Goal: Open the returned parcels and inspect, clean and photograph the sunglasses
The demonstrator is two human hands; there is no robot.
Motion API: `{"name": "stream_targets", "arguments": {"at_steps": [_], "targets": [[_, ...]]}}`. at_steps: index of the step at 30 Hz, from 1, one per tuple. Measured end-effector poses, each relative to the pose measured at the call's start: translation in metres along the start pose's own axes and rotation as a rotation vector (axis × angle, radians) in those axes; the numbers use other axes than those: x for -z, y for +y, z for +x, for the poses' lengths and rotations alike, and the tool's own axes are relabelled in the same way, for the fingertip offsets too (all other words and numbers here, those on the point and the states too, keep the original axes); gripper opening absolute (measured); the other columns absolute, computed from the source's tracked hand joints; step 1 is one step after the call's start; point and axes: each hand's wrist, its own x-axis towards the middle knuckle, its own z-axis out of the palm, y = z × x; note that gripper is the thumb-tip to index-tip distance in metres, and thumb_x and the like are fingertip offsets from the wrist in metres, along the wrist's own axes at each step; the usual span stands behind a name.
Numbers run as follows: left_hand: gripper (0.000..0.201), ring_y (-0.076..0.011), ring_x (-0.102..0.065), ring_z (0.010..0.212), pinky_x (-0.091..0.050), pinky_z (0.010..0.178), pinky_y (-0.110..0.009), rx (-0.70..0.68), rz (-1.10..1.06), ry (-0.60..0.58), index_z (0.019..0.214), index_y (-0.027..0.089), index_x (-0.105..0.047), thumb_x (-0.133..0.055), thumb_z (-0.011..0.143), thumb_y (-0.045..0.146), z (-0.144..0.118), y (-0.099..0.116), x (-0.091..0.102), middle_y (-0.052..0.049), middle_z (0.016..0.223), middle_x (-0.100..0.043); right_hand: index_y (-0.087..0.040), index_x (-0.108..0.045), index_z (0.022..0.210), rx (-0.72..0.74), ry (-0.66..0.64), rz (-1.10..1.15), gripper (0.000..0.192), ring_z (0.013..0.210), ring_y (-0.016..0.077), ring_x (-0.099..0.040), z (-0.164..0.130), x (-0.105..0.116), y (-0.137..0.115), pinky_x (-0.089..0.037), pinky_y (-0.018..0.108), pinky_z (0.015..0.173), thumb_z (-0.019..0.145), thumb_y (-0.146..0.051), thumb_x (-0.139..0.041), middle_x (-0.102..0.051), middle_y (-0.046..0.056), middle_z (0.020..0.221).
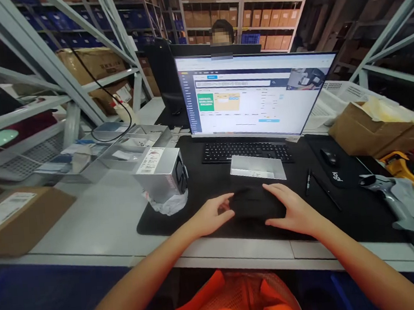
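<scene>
Between my two hands, low over the black desk mat [201, 174], is a dark black item [255, 202]; it blends into the mat, and I cannot make out its kind. My left hand [213, 215] is at its left side, fingers curled and thumb below. At the right side my right hand [292, 208] has its fingers on the far edge and thumb on the near edge. Just beyond lies a flat white-silver box piece [257, 167] against the keyboard [246, 151]. A silver box [160, 173] with a label stands to the left, on crumpled clear plastic [170, 204].
A lit monitor [252, 94] stands behind the keyboard. To the right are pens [308, 181], a mouse [329, 157] and a barcode scanner [389, 198]. Open grey trays [138, 143] and a cardboard box [21, 217] are on the left. A person [222, 37] is behind the monitor.
</scene>
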Motion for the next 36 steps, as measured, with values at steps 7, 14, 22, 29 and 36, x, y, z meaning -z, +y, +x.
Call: {"name": "stream_targets", "arguments": {"at_steps": [7, 14, 22, 29, 36], "targets": [[0.023, -0.017, -0.063, 0.081, -0.047, 0.078, -0.03, 0.012, 0.07, 0.168, 0.088, 0.017, -0.071, -0.05, 0.093, 0.026, 0.0, 0.003, -0.005, -0.003, 0.085, -0.068, -0.025, -0.036, 0.153, 0.032, 0.081, -0.018, 0.084, 0.131, 0.0343, -0.054, 0.007, -0.007, 0.002, -0.05, 0.053, 0.108, 0.082, -0.045, -0.076, -0.052, 0.016, 0.142], [0.034, -0.0161, -0.056, 0.069, -0.041, 0.065, -0.028, 0.101, 0.007, 0.153, 0.074, 0.018, -0.056, -0.047, 0.096, 0.043, 0.003, 0.0, -0.009, 0.0, 0.072, -0.057, -0.017, -0.041, 0.15, -0.008, 0.085, -0.05, 0.083, 0.13, 0.0348, -0.053, 0.018, -0.006, -0.009, -0.048, 0.053, 0.11, 0.08, -0.044, -0.077, -0.053, 0.019, 0.141], [0.045, -0.0167, -0.057, 0.067, -0.04, 0.067, -0.028, 0.051, 0.111, 0.009, 0.063, 0.018, -0.06, -0.046, 0.096, 0.046, 0.0, -0.001, 0.019, -0.001, 0.065, -0.059, -0.015, -0.034, 0.156, -0.037, -0.195, -0.112, 0.104, 0.126, 0.0335, -0.052, 0.027, 0.003, -0.032, -0.047, 0.047, 0.107, 0.067, -0.033, -0.084, -0.052, 0.017, 0.142], [0.045, -0.014, -0.047, 0.054, -0.034, 0.057, -0.027, 0.226, -0.085, 0.099, 0.057, 0.019, -0.051, -0.048, 0.092, 0.047, 0.007, 0.033, 0.013, 0.003, 0.052, -0.049, -0.011, -0.052, 0.138, 0.01, -0.225, -0.209, 0.089, 0.105, 0.0322, -0.059, 0.049, -0.016, -0.045, -0.049, 0.047, 0.092, 0.069, -0.061, -0.08, -0.062, 0.016, 0.123], [0.034, -0.0167, -0.052, 0.06, -0.029, 0.059, -0.03, -0.094, 0.482, 0.083, 0.061, 0.017, -0.059, -0.049, 0.091, 0.031, 0.035, 0.083, -0.042, -0.004, 0.066, -0.063, -0.013, -0.057, 0.126, 0.067, -0.172, -0.198, 0.054, 0.097, 0.0286, -0.059, 0.059, -0.035, -0.035, -0.046, 0.042, 0.084, 0.082, -0.043, -0.067, -0.065, 0.014, 0.114]]}}
